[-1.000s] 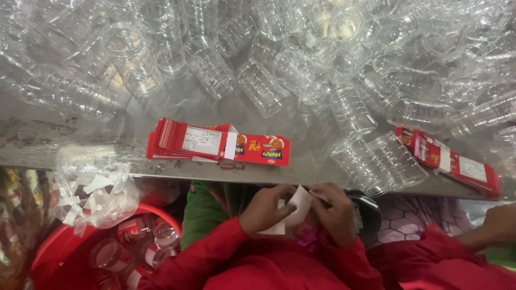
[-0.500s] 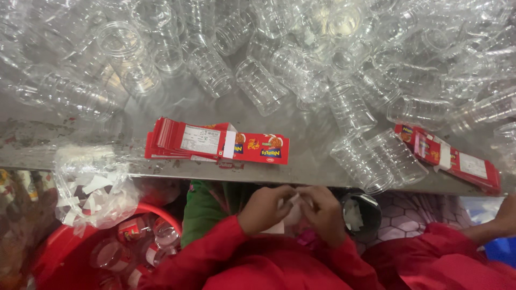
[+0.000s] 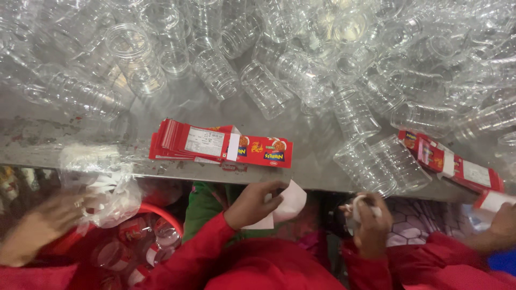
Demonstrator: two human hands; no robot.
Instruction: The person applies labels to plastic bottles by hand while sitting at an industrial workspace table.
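We find the left hand [image 3: 252,203] below the near edge of the surface [image 3: 322,161], pinching a white paper sheet [image 3: 285,207] between fingers and thumb. The right hand [image 3: 371,223] is clenched around a small crumpled white scrap [image 3: 359,207], apart from the sheet. A stack of red labels [image 3: 215,145] lies at the near edge, just above the left hand. A second red stack [image 3: 451,161] sits toward the right end. Clear plastic jars [image 3: 263,86] crowd the far part. Other people's hands show at the left [image 3: 37,231] and right [image 3: 502,223] borders.
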